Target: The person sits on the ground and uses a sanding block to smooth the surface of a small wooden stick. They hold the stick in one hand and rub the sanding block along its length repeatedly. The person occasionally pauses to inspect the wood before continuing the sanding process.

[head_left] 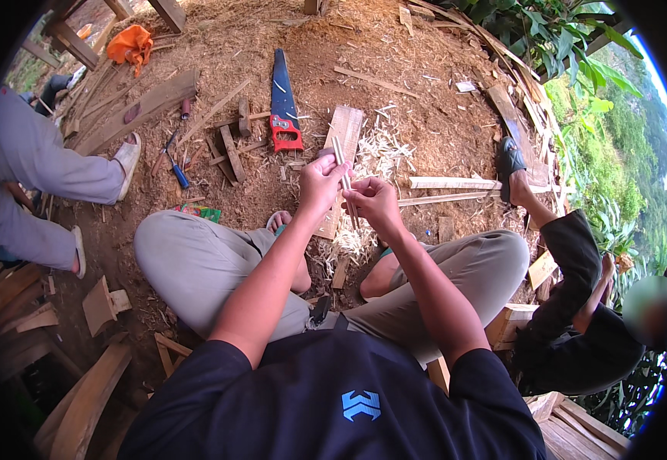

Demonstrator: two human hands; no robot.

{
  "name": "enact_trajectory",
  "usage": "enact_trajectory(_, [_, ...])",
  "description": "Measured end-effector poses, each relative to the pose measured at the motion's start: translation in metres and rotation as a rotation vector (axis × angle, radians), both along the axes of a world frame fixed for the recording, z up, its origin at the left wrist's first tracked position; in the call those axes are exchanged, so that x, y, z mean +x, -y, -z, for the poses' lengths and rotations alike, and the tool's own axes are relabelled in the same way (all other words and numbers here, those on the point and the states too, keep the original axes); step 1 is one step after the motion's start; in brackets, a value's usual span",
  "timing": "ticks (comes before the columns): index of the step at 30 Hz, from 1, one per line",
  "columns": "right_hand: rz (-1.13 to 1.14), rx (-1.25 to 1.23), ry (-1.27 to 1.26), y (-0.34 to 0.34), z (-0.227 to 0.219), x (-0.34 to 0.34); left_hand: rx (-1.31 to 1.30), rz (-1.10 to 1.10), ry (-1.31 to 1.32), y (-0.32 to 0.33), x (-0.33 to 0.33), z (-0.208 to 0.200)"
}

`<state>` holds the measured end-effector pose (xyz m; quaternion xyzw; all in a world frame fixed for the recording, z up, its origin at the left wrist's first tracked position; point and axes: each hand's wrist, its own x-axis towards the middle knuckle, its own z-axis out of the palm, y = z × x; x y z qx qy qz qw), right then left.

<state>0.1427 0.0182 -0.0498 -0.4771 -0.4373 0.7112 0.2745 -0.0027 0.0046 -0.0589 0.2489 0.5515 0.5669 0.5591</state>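
Thin pale wooden sticks are held upright-slanted in front of me, between both hands. My left hand is closed round them from the left, with the upper ends standing out above the fingers. Lower down, my right hand pinches them with thumb and fingers; the lower ends poke out below it. I cannot tell exactly how many sticks there are. Beneath the hands a flat wooden board lies on the ground between my feet, with curled wood shavings heaped beside it.
A handsaw with a red handle lies ahead, left of the board. A blue-handled tool, wood blocks and an orange cloth are further left. One person stands left; another sits right. Long wooden strips lie right.
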Motion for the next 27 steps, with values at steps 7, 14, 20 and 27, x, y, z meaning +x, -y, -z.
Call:
enact_trajectory(7, [0.019, 0.086, 0.055, 0.0018, 0.0048, 0.0004, 0.002, 0.024, -0.042, -0.0008, 0.0004, 0.0031])
enact_trajectory(14, [-0.005, 0.09, 0.09, 0.0001, 0.0024, -0.0005, 0.042, 0.022, -0.065, -0.0007, -0.0003, 0.007])
enact_trajectory(20, [-0.029, 0.112, 0.073, 0.0001, 0.0025, -0.0034, 0.054, -0.121, 0.001, -0.0016, 0.0026, 0.0045])
enact_trajectory(27, [-0.108, 0.17, 0.107, -0.0003, 0.0016, -0.0035, 0.025, -0.108, 0.005, -0.0021, -0.0022, 0.0061])
